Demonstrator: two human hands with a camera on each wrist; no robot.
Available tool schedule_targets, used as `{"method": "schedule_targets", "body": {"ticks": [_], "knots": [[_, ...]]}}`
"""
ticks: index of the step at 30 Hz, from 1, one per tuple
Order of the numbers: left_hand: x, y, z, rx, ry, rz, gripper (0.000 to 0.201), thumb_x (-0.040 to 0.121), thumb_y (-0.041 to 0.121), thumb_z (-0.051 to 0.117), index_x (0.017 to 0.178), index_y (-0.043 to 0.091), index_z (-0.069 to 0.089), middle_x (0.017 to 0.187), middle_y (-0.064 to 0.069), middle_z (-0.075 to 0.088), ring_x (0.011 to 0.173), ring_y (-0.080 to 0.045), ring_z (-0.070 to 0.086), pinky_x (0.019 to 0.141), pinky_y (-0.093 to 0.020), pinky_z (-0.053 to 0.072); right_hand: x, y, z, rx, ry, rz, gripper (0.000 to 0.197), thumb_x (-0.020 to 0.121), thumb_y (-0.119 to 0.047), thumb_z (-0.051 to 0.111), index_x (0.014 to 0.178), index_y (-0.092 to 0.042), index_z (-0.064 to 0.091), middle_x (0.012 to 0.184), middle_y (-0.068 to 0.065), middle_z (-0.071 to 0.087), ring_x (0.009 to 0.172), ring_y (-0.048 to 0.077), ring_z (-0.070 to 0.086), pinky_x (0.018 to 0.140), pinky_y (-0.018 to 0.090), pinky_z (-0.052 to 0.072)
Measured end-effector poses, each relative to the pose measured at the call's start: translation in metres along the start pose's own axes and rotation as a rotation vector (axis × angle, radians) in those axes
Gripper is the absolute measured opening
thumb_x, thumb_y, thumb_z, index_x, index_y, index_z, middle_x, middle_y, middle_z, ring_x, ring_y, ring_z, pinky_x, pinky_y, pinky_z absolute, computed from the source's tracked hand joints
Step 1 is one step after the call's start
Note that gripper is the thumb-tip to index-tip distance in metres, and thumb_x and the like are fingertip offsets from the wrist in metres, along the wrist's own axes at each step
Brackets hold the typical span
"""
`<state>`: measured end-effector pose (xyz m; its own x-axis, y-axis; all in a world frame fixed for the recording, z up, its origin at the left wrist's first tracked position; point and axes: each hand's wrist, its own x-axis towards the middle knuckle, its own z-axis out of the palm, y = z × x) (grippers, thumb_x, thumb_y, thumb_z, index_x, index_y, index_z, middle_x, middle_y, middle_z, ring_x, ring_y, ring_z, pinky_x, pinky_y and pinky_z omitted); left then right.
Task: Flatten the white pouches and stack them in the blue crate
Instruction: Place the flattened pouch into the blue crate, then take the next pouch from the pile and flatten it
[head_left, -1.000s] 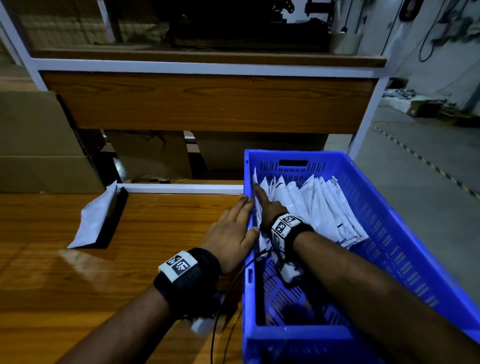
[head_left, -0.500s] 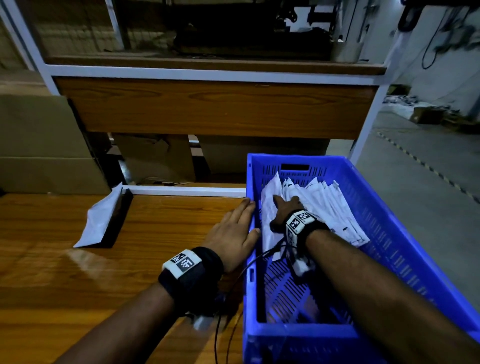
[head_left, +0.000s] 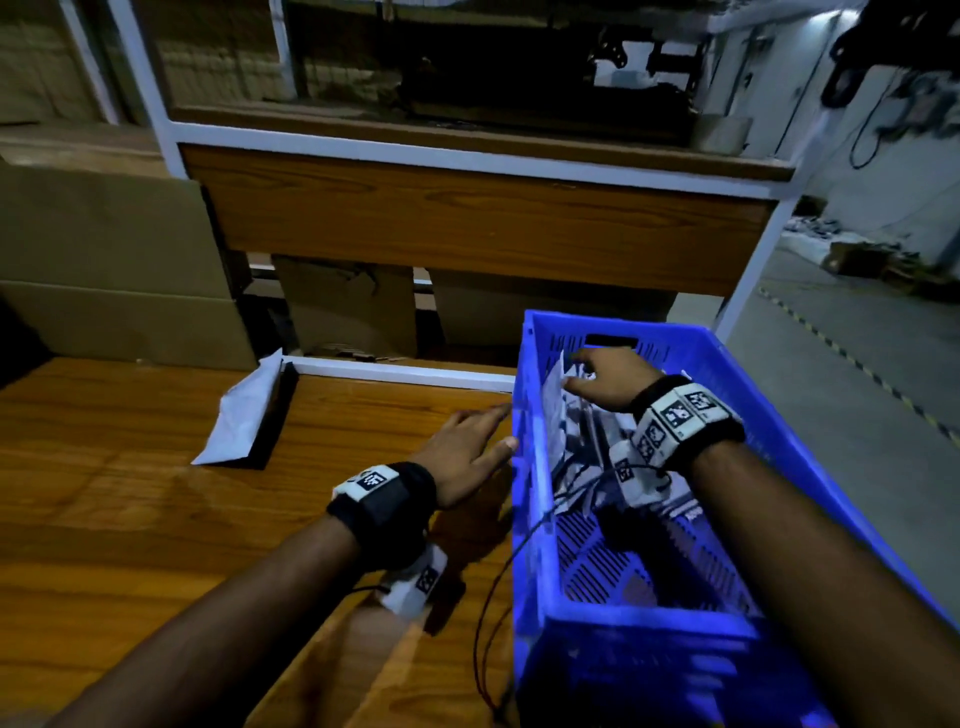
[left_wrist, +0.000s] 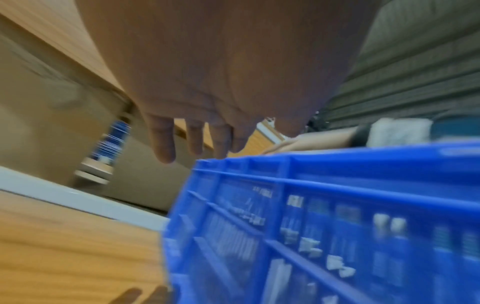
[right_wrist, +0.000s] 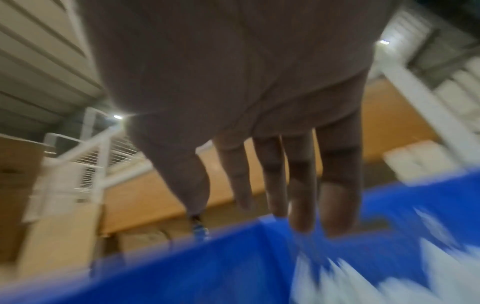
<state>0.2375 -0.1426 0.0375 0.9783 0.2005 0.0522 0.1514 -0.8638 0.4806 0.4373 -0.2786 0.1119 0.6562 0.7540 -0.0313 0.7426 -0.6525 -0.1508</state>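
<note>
Right hand over the pouches in the crate, left hand flat beside it.

The blue slotted plastic crate (head_left: 810, 467) sits at the right end of the brown wooden table (head_left: 156, 519). The flat white paper pouches (head_left: 558, 410) lie packed in its far half, leaning toward the far wall, with one standing on edge against the left wall. The right hand (head_left: 608, 379) is inside the crate above them, palm down, fingers (right_wrist: 301, 185) straight and slightly apart, holding nothing. Motion blur hides whether the tips touch the stack. The left hand (head_left: 467, 447) is palm down on the table outside the crate, fingers straight and close together, tips at the crate's left wall. One more white pouch (head_left: 244, 415) lies on the table well to the left of that hand, near the far edge, propped against something dark.
</note>
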Motion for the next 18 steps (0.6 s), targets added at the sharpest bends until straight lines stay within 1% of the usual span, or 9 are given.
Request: {"method": "schedule_targets", "body": {"ticks": [1, 4, 7, 10, 12, 13, 15, 17, 18], "knots": [[-0.004, -0.010, -0.004, 0.040, 0.007, -0.038, 0.063, 0.100, 0.051, 0.034, 0.154, 0.022, 0.019, 0.159, -0.002, 0.026, 0.144, -0.024, 0.020, 0.113, -0.034, 0.022, -0.004, -0.010, -0.009, -0.028, -0.018, -0.022, 0.050, 0.095, -0.041, 0.055, 0.139, -0.017, 0.051, 0.136, 0.009, 0.058, 0.124, 0.028, 0.053, 0.098, 0.035, 0.042], [-0.016, -0.060, -0.016, 0.152, -0.039, -0.216, 0.059, 0.098, 0.051, 0.043, 0.150, 0.027, 0.029, 0.160, 0.002, 0.021, 0.146, -0.028, 0.016, 0.115, -0.043, 0.025, -0.019, -0.050, -0.033, -0.114, -0.074, -0.095, 0.052, 0.096, -0.044, 0.053, 0.143, -0.022, 0.046, 0.135, 0.007, 0.058, 0.123, 0.028, 0.052, 0.098, 0.035, 0.041], [-0.034, -0.119, -0.031, 0.212, -0.045, -0.383, 0.050, 0.098, 0.048, 0.045, 0.143, 0.026, 0.042, 0.160, -0.004, 0.020, 0.145, -0.031, 0.013, 0.116, -0.042, 0.022, -0.034, -0.098, -0.047, -0.150, -0.118, -0.141, 0.055, 0.096, -0.048, 0.051, 0.146, -0.026, 0.041, 0.131, 0.006, 0.060, 0.121, 0.026, 0.054, 0.099, 0.034, 0.042], [-0.061, -0.174, -0.045, 0.304, 0.050, -0.513, 0.043, 0.095, 0.048, 0.047, 0.136, 0.035, 0.050, 0.162, -0.010, 0.006, 0.146, -0.035, 0.005, 0.116, -0.045, 0.019, -0.044, -0.145, -0.041, -0.182, -0.171, -0.138, 0.058, 0.096, -0.051, 0.050, 0.148, -0.029, 0.037, 0.136, 0.004, 0.057, 0.122, 0.026, 0.053, 0.101, 0.034, 0.042], [-0.074, -0.202, -0.051, 0.377, 0.129, -0.527, 0.038, 0.088, 0.051, 0.052, 0.125, 0.041, 0.057, 0.162, -0.010, -0.002, 0.144, -0.037, 0.003, 0.113, -0.047, 0.019, -0.048, -0.171, -0.030, -0.217, -0.193, -0.123, 0.058, 0.096, -0.051, 0.049, 0.148, -0.029, 0.036, 0.139, 0.006, 0.054, 0.123, 0.027, 0.052, 0.103, 0.037, 0.042], [-0.080, -0.215, -0.054, 0.395, 0.156, -0.512, 0.038, 0.085, 0.054, 0.054, 0.121, 0.043, 0.059, 0.161, -0.010, -0.003, 0.143, -0.038, 0.003, 0.113, -0.048, 0.019, -0.050, -0.187, -0.020, -0.216, -0.204, -0.100, 0.058, 0.096, -0.052, 0.049, 0.148, -0.029, 0.036, 0.140, 0.007, 0.053, 0.124, 0.028, 0.051, 0.103, 0.039, 0.043], [-0.090, -0.235, -0.059, 0.401, 0.121, -0.530, 0.042, 0.083, 0.062, 0.054, 0.122, 0.047, 0.057, 0.159, -0.013, 0.001, 0.143, -0.039, 0.003, 0.113, -0.048, 0.018, -0.055, -0.214, 0.001, -0.204, -0.224, -0.045, 0.057, 0.096, -0.052, 0.048, 0.148, -0.029, 0.037, 0.141, 0.010, 0.051, 0.124, 0.030, 0.051, 0.103, 0.042, 0.044], [-0.094, -0.257, -0.053, 0.338, 0.050, -0.591, 0.049, 0.085, 0.067, 0.049, 0.131, 0.051, 0.047, 0.159, -0.014, 0.005, 0.145, -0.040, 0.004, 0.114, -0.049, 0.016, -0.061, -0.236, 0.023, -0.214, -0.223, -0.023, 0.057, 0.096, -0.052, 0.048, 0.147, -0.027, 0.038, 0.142, 0.009, 0.050, 0.126, 0.029, 0.050, 0.102, 0.043, 0.045], [-0.099, -0.268, -0.050, 0.294, 0.012, -0.598, 0.054, 0.085, 0.067, 0.045, 0.136, 0.050, 0.041, 0.159, -0.014, 0.010, 0.144, -0.041, 0.008, 0.115, -0.051, 0.017, -0.067, -0.248, 0.033, -0.211, -0.205, -0.012, 0.057, 0.096, -0.052, 0.048, 0.146, -0.027, 0.038, 0.143, 0.008, 0.050, 0.127, 0.028, 0.049, 0.102, 0.043, 0.045]]}}
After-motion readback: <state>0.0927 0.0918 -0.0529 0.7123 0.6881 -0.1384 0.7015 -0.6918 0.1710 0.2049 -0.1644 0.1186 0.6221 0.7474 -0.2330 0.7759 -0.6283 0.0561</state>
